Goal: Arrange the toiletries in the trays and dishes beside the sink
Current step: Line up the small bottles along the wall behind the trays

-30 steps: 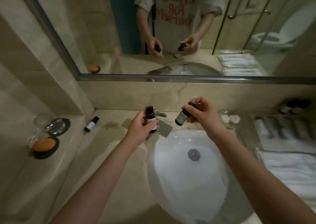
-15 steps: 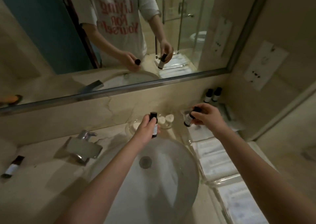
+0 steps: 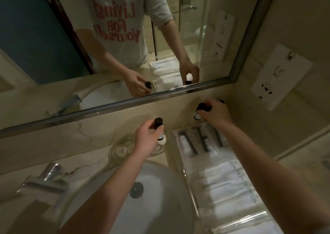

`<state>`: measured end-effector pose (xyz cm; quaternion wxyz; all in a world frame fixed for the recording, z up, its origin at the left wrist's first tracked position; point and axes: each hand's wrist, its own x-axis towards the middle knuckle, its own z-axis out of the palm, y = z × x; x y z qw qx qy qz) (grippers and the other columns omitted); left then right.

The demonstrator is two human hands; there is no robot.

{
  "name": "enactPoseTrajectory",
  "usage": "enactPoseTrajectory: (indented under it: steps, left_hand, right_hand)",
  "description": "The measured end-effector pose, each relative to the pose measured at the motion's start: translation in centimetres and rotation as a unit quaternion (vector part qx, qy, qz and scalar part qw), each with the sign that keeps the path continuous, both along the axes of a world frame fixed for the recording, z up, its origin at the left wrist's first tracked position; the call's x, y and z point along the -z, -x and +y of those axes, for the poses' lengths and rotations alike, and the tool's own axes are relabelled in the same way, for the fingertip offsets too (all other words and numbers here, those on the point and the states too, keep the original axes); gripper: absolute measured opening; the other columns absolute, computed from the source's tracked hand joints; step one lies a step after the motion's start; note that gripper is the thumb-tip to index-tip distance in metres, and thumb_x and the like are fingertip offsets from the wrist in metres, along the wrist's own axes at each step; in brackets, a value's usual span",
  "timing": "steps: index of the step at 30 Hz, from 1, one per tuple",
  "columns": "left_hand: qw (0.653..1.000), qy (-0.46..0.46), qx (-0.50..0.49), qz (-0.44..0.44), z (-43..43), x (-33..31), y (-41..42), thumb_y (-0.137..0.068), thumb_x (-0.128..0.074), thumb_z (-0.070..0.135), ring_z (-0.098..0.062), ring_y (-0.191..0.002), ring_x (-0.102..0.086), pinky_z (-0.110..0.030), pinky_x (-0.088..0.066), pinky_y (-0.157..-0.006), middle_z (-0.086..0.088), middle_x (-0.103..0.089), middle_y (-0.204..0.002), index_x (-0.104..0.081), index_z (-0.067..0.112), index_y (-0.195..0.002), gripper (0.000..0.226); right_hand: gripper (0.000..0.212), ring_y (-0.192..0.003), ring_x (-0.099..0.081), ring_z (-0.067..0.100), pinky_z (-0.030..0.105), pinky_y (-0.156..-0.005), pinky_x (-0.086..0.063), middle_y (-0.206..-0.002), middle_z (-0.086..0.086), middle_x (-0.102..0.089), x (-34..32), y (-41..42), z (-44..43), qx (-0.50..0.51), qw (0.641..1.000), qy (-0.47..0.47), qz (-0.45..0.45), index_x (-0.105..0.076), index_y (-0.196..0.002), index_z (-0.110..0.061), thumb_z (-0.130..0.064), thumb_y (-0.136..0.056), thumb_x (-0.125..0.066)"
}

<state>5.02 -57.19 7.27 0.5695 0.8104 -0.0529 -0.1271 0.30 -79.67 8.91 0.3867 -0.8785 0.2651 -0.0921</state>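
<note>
— Dim bathroom, marble desk [image 3: 85, 164] by sink [image 3: 160, 198]. Hands?
— Left hand [image 3: 144, 137] gripping bottle [image 3: 159, 126] above glass dish [image 3: 121, 151]; right hand [image 3: 214, 114] gripping second bottle [image 3: 200, 109] over tray [image 3: 180, 135].
— Handling?
— Probably light, rigid, smooth, a bit slippery; best held round the body, under the cap.
— Looks?
— Small, dark, black cap, pale label.

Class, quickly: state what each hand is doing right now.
Left hand: closed around a small dark-capped bottle.
Right hand: closed around another small dark bottle.
</note>
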Motion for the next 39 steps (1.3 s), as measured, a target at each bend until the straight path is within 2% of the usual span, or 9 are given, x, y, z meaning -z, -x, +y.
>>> enactPoseTrajectory:
  steps: [6, 12, 16, 22, 26, 28, 33, 37, 39]
  left_hand:
    - [0.998, -0.047, -0.036, -0.034, -1.8, 0.7, -2.1, -0.076, -0.072, 0.021, -0.024, -0.076, -0.057, -0.046, -0.053, -0.075, -0.004, -0.058, -0.077, -0.062, 0.024, -0.087, 0.015]
    - [0.997, -0.059, -0.037, -0.033, -2.3, 1.2, -2.2, -0.078, -0.071, 0.019, -0.020, -0.069, -0.054, -0.032, -0.045, -0.068, -0.005, -0.056, -0.073, -0.067, 0.010, -0.096, 0.021]
    - [0.998, -0.052, -0.030, -0.026, -2.3, 1.2, -2.0, -0.080, -0.070, 0.018, -0.018, -0.066, -0.055, -0.027, -0.044, -0.060, -0.001, -0.057, -0.068, -0.067, 0.010, -0.099, 0.021]
    - [0.999, -0.015, -0.020, -0.035, -2.6, 0.2, -1.9, -0.085, -0.064, 0.016, -0.004, -0.061, -0.054, -0.007, -0.041, -0.051, 0.005, -0.060, -0.070, -0.063, 0.014, -0.093, 0.008]
    - [0.999, -0.027, -0.014, -0.041, -3.0, 0.0, -1.9, -0.083, -0.066, 0.017, -0.005, -0.055, -0.050, -0.009, -0.039, -0.050, 0.007, -0.055, -0.061, -0.061, 0.017, -0.088, 0.007]
    - [0.998, -0.044, -0.013, -0.050, -3.2, -0.1, -2.1, -0.080, -0.068, 0.017, -0.006, -0.051, -0.047, -0.011, -0.038, -0.050, 0.007, -0.052, -0.056, -0.060, 0.017, -0.084, 0.009]
    - [0.994, -0.073, -0.001, -0.084, -4.1, -0.3, -2.4, -0.076, -0.072, 0.017, -0.006, -0.056, -0.049, -0.026, -0.043, -0.063, 0.010, -0.052, -0.059, -0.062, 0.014, -0.081, 0.011]
    - [0.993, -0.082, 0.006, -0.088, -4.7, -0.3, -2.5, -0.075, -0.072, 0.018, -0.009, -0.060, -0.050, -0.026, -0.045, -0.067, 0.009, -0.053, -0.063, -0.064, 0.007, -0.090, 0.020]
    - [0.992, -0.088, 0.015, -0.091, -5.0, -0.3, -2.4, -0.076, -0.072, 0.018, -0.011, -0.063, -0.053, -0.027, -0.047, -0.068, 0.009, -0.054, -0.065, -0.063, 0.008, -0.091, 0.021]
  right_hand:
    - [0.029, -0.098, -0.064, 0.025, 0.038, -0.083, -0.053, -0.107, 0.007, -0.070, 2.0, -1.9, -0.6, -0.055, 0.992, 0.110, 0.029, -0.064, -0.112, -0.015, -0.025, -0.085, -0.064]
    - [0.023, -0.093, -0.064, 0.024, 0.030, -0.074, -0.047, -0.102, 0.007, -0.070, 3.4, -2.0, -0.7, -0.062, 0.985, 0.155, 0.037, -0.064, -0.105, -0.015, -0.028, -0.086, -0.062]
    - [0.026, -0.094, -0.065, 0.023, 0.036, -0.078, -0.054, -0.103, 0.005, -0.071, 2.8, -1.9, -1.2, -0.083, 0.982, 0.167, 0.038, -0.063, -0.108, -0.015, -0.027, -0.085, -0.063]
    - [0.019, -0.086, -0.065, 0.023, 0.037, -0.072, -0.056, -0.097, 0.004, -0.071, 1.1, -2.4, -1.9, -0.157, 0.930, 0.324, 0.075, -0.068, -0.099, -0.017, -0.026, -0.085, -0.059]
    - [0.019, -0.097, -0.062, 0.025, 0.038, -0.077, -0.055, -0.105, 0.007, -0.067, 0.9, -3.3, -2.2, -0.173, 0.915, 0.353, 0.090, -0.069, -0.098, -0.016, -0.024, -0.082, -0.062]
    - [0.019, -0.096, -0.062, 0.024, 0.035, -0.078, -0.054, -0.104, 0.006, -0.068, 0.9, -3.5, -2.5, -0.166, 0.916, 0.356, 0.076, -0.070, -0.097, -0.017, -0.025, -0.082, -0.062]
    - [0.014, -0.098, -0.059, 0.023, 0.036, -0.081, -0.052, -0.095, 0.005, -0.069, 0.7, -3.7, -2.8, -0.181, 0.917, 0.350, 0.061, -0.071, -0.089, -0.015, -0.024, -0.080, -0.065]
    - [0.012, -0.089, -0.060, 0.023, 0.027, -0.072, -0.043, -0.095, 0.006, -0.068, 1.2, -3.5, -2.7, -0.198, 0.921, 0.330, 0.055, -0.068, -0.089, -0.015, -0.019, -0.079, -0.066]
    - [0.013, -0.090, -0.060, 0.024, 0.026, -0.072, -0.040, -0.098, 0.007, -0.068, 1.3, -3.4, -2.7, -0.206, 0.921, 0.328, 0.049, -0.066, -0.092, -0.014, -0.018, -0.079, -0.065]
